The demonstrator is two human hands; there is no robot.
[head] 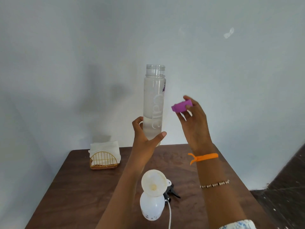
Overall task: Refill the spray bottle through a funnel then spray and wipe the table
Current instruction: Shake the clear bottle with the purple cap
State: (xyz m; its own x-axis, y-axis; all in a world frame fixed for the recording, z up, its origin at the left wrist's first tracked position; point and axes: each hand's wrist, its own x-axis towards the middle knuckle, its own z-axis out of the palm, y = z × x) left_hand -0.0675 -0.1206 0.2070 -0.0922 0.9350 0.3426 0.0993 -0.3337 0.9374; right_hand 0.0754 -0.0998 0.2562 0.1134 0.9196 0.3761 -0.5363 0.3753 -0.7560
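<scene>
My left hand (145, 136) grips the lower part of a tall clear water bottle (153, 100), held upright in the air with its mouth uncapped and some water in the bottom. To its right, my right hand (194, 119) pinches the bottle's purple cap (180, 107). Below, on the brown table (82, 187), stands the white spray bottle (151, 206) with a white funnel (153, 181) seated in its neck. The black spray head (172, 192) with its white dip tube lies on the table just right of it.
A gold wire holder (104, 161) with white napkins (104, 148) stands at the table's far left corner. A pale wall rises behind the table. Dark floor shows at the right beyond the table edge.
</scene>
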